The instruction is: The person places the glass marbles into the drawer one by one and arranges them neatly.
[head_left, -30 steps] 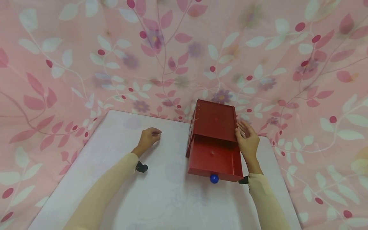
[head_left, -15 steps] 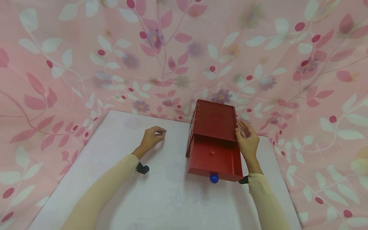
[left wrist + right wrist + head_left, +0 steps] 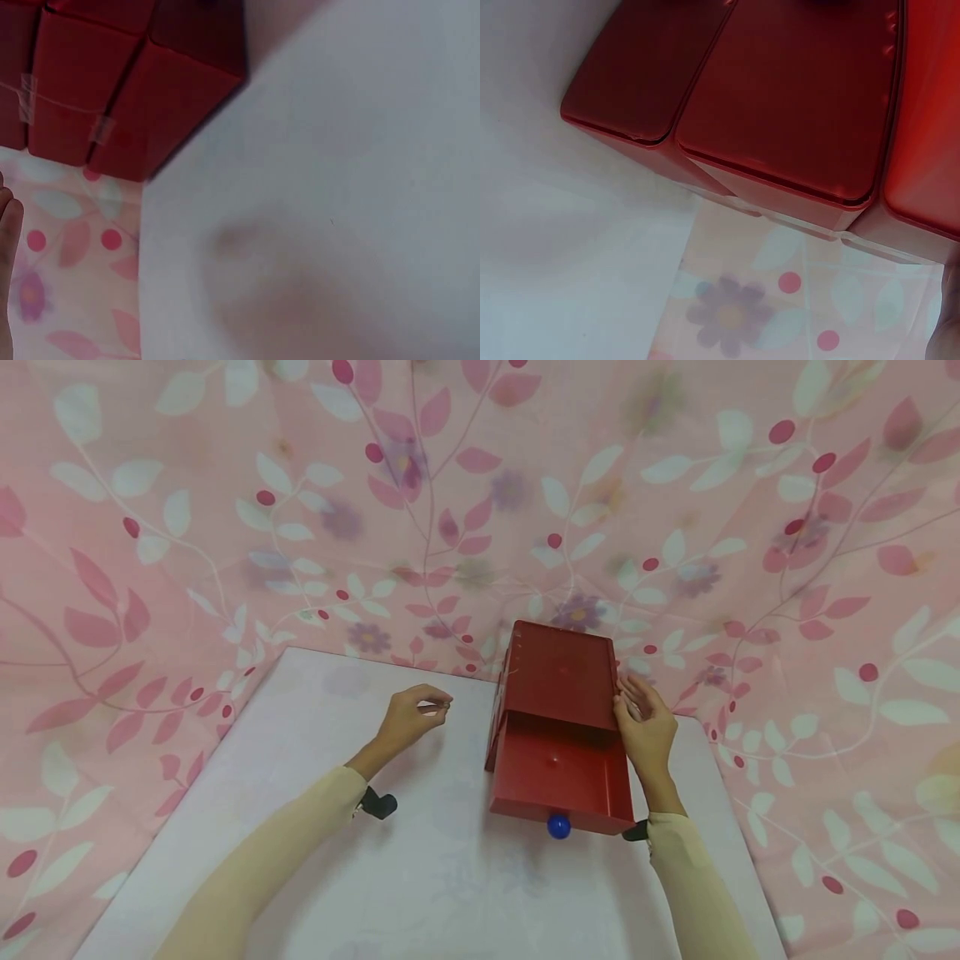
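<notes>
A red plastic drawer cabinet stands on the white table. Its top drawer is pulled out, the inside bare and a round blue knob on its front. My right hand rests at the cabinet's right side, thumb and fingertips against the upper edge, fingers loosely bent. Left of the cabinet, my left hand hovers above the table, thumb and fingers bent with tips close together. Nothing shows between them. The left wrist view holds just a finger at its edge, beside the cabinet's stacked red sections.
Pink floral cloth hangs behind and along both sides of the white table. The cabinet is close to the back edge. Clear tape crosses its sections. A black strap piece sits at the left wrist.
My left hand has moved right, toward the cabinet, its thumb and fingers showing a wider gap behind the tips. The right hand, cabinet and drawer have stayed put.
</notes>
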Demonstrator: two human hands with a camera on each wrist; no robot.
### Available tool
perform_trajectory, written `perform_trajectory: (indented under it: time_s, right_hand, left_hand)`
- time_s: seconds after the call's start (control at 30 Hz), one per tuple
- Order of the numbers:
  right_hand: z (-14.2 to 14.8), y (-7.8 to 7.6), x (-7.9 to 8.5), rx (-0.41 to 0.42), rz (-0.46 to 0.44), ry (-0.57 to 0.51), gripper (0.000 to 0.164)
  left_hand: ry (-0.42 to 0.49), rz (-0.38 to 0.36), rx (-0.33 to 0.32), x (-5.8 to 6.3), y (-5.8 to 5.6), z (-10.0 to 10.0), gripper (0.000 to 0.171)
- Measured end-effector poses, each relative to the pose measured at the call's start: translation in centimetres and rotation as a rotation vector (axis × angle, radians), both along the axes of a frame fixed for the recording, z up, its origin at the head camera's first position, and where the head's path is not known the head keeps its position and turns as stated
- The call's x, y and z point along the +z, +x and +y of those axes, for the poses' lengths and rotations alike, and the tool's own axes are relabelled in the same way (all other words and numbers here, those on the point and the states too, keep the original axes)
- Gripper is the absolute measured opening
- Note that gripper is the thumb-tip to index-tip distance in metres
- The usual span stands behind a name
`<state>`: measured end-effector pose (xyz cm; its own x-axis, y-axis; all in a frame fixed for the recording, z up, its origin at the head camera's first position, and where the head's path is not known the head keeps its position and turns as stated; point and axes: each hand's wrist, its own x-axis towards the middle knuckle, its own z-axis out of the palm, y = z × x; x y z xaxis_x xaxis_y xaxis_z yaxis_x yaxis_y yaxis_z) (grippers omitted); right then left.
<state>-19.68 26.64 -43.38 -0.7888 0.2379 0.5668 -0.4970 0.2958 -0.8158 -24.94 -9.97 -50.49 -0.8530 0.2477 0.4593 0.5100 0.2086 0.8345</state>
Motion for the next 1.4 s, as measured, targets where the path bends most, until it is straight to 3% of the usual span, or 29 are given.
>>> perform_trajectory:
  time_s: [0.1, 0.6, 0.9, 1.23, 1.4]
  right_hand:
    - [0.0, 0.0, 0.0, -0.006, 0.003, 0.005, 0.042]
    - [-0.2, 0.2, 0.2, -0.014, -0.014, 0.003, 0.041]
    - [-0.1, 0.2, 0.2, -0.016, -0.007, 0.009, 0.040]
    - [0.0, 0.0, 0.0, -0.025, -0.020, 0.001, 0.041]
    - [0.0, 0.0, 0.0, -0.023, -0.012, 0.004, 0.040]
  left_hand:
    - [0.036, 0.000, -0.039, 1.6, 0.9, 0.5, 0.020]
    - [0.153, -0.021, -0.174, 5.2, 2.6, 2.2, 0.018]
    - [0.179, -0.006, -0.243, 6.1, 3.9, 3.4, 0.018]
    - [0.192, -0.046, -0.295, 6.0, 5.2, 5.2, 0.022]
    - [0.201, -0.029, -0.317, 6.3, 5.7, 5.8, 0.022]
